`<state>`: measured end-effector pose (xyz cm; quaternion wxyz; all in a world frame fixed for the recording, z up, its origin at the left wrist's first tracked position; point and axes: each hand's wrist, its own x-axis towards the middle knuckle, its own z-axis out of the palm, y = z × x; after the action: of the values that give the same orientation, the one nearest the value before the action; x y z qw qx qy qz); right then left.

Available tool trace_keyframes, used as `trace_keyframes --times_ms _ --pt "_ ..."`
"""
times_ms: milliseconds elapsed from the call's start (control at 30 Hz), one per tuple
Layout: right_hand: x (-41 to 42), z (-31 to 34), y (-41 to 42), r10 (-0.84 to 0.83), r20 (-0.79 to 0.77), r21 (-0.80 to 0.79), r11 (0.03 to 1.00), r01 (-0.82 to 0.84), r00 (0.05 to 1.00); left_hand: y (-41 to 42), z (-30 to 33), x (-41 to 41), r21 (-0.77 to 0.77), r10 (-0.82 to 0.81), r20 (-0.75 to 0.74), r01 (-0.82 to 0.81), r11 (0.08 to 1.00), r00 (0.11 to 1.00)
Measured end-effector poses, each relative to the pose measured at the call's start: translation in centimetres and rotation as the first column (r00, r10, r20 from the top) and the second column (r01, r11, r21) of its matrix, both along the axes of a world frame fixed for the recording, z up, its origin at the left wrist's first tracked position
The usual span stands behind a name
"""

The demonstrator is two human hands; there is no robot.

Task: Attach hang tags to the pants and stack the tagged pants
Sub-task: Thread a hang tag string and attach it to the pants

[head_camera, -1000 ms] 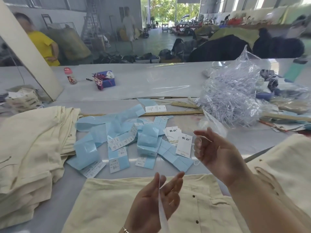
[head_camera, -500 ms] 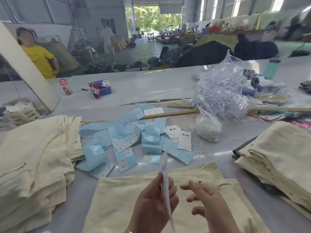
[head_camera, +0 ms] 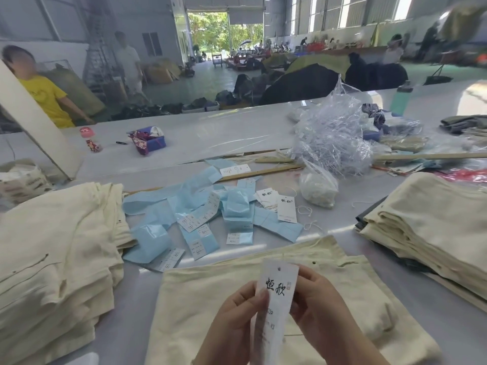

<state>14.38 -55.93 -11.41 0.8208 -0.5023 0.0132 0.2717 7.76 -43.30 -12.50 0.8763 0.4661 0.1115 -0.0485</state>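
White hang tag (head_camera: 276,293) pinched btwn both hands; lower print blurred.

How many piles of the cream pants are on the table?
3. One stack of pants sits on the left, another stack on the right, and a single pair lies in the middle under the hands. More could be out of view.

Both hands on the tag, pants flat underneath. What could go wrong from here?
1. The hang tag is pinched by the left hand and right hand with no string visibly through its hole; loose strings lie further back, so a reach may loosen the grip.
2. Blue tags lie scattered beyond the pants; a wrong pick is possible.
3. The left stack looks uneven and may slump.
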Motion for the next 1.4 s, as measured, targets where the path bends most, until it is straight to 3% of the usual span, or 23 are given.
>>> trace_keyframes --times_ms 67,133,200,300,433,633,967,1100,1233,1333,1400 --pt "-0.1 0.5 -0.4 -0.087 -0.070 0.134 0.986 0.095 0.994 0.8 -0.5 -0.3 0.134 0.128 0.013 -0.129 0.983 0.992" --pt "-0.3 0.9 -1.1 -0.135 0.001 0.139 0.981 0.134 0.991 1.6 -0.9 -0.5 0.309 0.248 0.080 -0.260 0.915 0.966" --pt "-0.7 1.4 -1.6 -0.105 0.218 -0.012 0.994 0.110 0.970 2.0 -0.7 -0.8 0.401 0.270 0.143 -0.305 0.864 0.952" --pt "-1.1 1.9 -1.2 0.057 0.518 -0.277 0.955 0.104 0.854 2.2 -0.4 -0.8 0.483 0.248 0.206 -0.319 0.815 0.947" --pt "-0.9 1.9 0.1 0.240 0.661 -0.520 0.830 0.203 0.711 1.7 0.1 -0.8 0.541 0.193 0.278 -0.320 0.777 0.941" --pt "-0.6 1.6 1.2 0.243 0.665 -0.573 0.772 0.275 0.707 2.0 0.6 -1.3 0.637 0.094 0.291 -0.266 0.724 0.952" --pt "-0.8 1.0 0.9 0.162 0.600 -0.495 0.844 0.205 0.783 1.4 0.0 -1.1 0.664 0.004 0.317 -0.225 0.713 0.948" --pt "-1.0 0.9 0.2 0.126 0.567 -0.460 0.868 0.185 0.814 0.9 0.4 -0.8 0.570 0.066 0.362 -0.277 0.774 0.930" --pt "-1.3 1.1 -0.6 0.134 0.464 -0.342 0.939 0.038 0.875 0.5 0.3 0.5 0.541 0.112 0.357 -0.304 0.784 0.927" --pt "-0.8 0.9 -1.6 0.174 0.445 -0.406 0.913 0.025 0.879 -0.2 0.2 1.0 0.556 0.144 0.339 -0.321 0.767 0.930" --pt "-0.2 0.6 -2.5 0.151 0.488 -0.484 0.866 0.123 0.860 -0.7 0.1 1.5 0.618 0.150 0.359 -0.355 0.701 0.921"
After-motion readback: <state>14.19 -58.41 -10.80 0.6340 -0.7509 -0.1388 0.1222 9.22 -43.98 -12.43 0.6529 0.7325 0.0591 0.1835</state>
